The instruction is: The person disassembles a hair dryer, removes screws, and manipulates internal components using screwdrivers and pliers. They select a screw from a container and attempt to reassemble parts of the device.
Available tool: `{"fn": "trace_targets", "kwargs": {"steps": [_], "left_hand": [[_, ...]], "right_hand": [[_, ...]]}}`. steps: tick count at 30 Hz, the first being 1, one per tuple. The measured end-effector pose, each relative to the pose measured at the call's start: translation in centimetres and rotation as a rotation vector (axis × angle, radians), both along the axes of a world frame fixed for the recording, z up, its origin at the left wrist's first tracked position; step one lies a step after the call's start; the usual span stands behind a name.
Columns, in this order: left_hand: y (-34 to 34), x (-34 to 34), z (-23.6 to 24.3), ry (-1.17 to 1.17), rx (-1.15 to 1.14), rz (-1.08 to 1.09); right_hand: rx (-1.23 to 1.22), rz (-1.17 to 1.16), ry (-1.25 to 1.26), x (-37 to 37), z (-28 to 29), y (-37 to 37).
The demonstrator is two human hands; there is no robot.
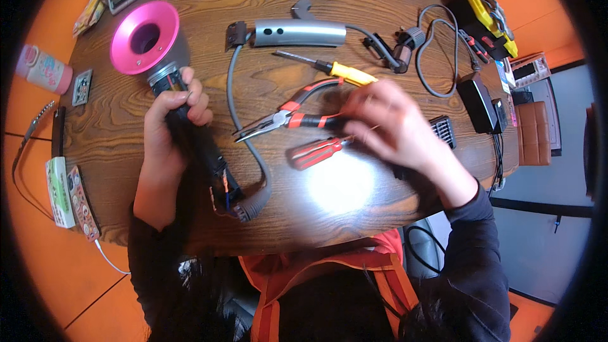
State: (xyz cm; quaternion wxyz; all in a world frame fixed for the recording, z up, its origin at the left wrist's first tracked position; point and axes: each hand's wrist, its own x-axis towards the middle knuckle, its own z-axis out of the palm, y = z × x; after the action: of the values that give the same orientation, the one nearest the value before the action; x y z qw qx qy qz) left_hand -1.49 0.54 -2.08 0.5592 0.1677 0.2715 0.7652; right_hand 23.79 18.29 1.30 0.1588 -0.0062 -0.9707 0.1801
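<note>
My left hand (166,114) is wrapped round the black inner handle of a partly opened hair dryer (168,20), its pink ring end tilted up. Loose wires show at the handle's lower end, where a grey cable (235,88) joins. Smeared by motion, my right hand (396,123) is over the table beside several tools; its grip cannot be made out. Nearest to it are needle-nose pliers (273,121) with red and black handles, a yellow-handled screwdriver (351,74) and a blurred red-handled screwdriver (315,153).
Beyond the tools lies a silver tube-shaped shell (301,33) with two holes. A black adapter (477,102), a coiled cord (420,57) and a yellow-and-black toolbox (484,16) occupy the right side. At left are a pink-capped bottle (47,69) and a green-white box (59,191).
</note>
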Motion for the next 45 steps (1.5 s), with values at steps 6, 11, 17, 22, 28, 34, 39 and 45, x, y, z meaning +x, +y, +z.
{"fn": "trace_targets", "kwargs": {"steps": [6,11,17,22,28,34,39,45], "left_hand": [[0.0,0.5,0.2,0.029,-0.066,0.073],[0.0,0.3,0.2,0.014,-0.049,0.067],[0.0,0.3,0.1,0.026,-0.058,0.052],[0.1,-0.1,-0.4,-0.041,0.056,-0.082],[0.0,0.5,-0.1,-0.013,0.027,-0.033],[0.1,0.7,0.3,-0.018,0.078,-0.047],[0.0,0.8,0.3,0.015,0.086,-0.044],[0.0,1.0,0.5,0.057,0.062,-0.063]], "right_hand": [[0.004,0.104,-0.163,-0.1,-1.1,-2.5],[0.028,0.111,-0.102,-0.2,-2.1,-2.8],[-0.045,0.066,0.016,0.0,0.0,-2.2],[-0.831,-0.207,0.517,-1.5,3.0,-1.4],[-1.253,-0.032,0.532,-7.6,2.9,-1.9],[-1.309,0.011,0.645,-11.6,1.0,-2.5],[-1.368,-0.002,0.612,-12.3,0.1,-2.9],[-1.331,-0.032,0.615,-12.5,0.0,-3.0]]}}
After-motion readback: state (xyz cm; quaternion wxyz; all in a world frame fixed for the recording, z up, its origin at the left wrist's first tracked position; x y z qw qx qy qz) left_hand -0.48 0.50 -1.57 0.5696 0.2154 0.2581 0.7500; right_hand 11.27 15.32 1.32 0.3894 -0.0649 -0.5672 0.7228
